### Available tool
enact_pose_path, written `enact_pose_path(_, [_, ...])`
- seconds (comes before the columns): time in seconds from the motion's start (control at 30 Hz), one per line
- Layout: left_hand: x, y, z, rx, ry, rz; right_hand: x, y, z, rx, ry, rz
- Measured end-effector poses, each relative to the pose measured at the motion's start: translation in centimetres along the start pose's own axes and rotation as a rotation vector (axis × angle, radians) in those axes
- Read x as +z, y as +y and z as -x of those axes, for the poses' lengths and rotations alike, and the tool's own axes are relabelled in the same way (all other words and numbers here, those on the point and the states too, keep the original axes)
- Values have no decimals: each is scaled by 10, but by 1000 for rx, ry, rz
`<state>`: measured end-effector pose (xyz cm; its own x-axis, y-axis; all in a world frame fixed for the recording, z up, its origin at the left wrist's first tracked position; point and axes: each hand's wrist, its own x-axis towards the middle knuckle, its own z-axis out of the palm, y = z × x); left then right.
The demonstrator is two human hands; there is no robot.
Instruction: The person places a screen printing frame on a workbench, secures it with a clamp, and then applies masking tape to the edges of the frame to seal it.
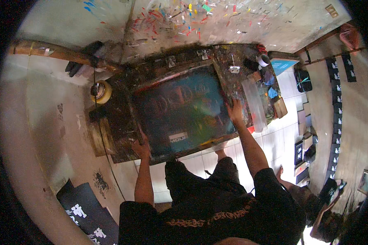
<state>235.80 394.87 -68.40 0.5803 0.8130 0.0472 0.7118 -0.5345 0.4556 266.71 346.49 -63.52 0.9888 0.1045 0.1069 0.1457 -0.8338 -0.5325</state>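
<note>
A framed printing screen point(182, 107) with a dark blue-green mesh, faint reddish shapes and a small pale printed patch lies on a dark, paint-stained bench point(118, 126). My left hand point(141, 148) grips the left side of the screen frame near its front corner. My right hand point(235, 111) grips the right side of the frame, farther back, with its fingers over the edge. Beside it on the bench lie a translucent strip point(253, 104), small blue scraps point(272, 92) and a metal hinge point(234, 69).
A tape roll point(103, 92) sits at the left. Paint-smeared wall point(171, 22) stands behind the bench. Black printed sheets lie at lower left point(81, 208) and in a row along the right point(336, 110). A co-worker point(327, 216) crouches at lower right. Boards point(302, 155) lie on the tiled floor.
</note>
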Motion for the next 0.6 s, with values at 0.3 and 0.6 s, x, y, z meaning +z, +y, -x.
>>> enact_pose_path(0.3, [26,64,-34,-233,-91,122,-3,60,-52,133,-261,-517])
enact_pose_path(0.6, [101,43,-58,39,-15,-100,-36,216,107,978,450,-666])
